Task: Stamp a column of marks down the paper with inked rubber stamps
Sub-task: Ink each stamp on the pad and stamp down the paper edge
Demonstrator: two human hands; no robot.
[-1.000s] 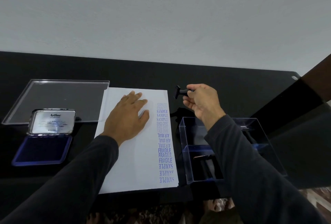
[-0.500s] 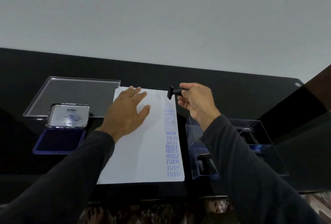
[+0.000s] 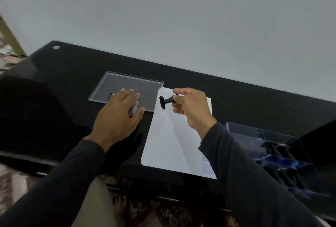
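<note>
Right grip point(image 3: 190, 107) around stamp point(image 3: 166, 100)

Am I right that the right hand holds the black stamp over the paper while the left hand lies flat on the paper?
Not quite. In the head view the left hand rests on the ink pad, off the paper. The right hand does hold the black stamp over it.

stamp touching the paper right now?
No. The right hand holds the stamp by its handle in the air above the paper, stamp face turned sideways.
</note>
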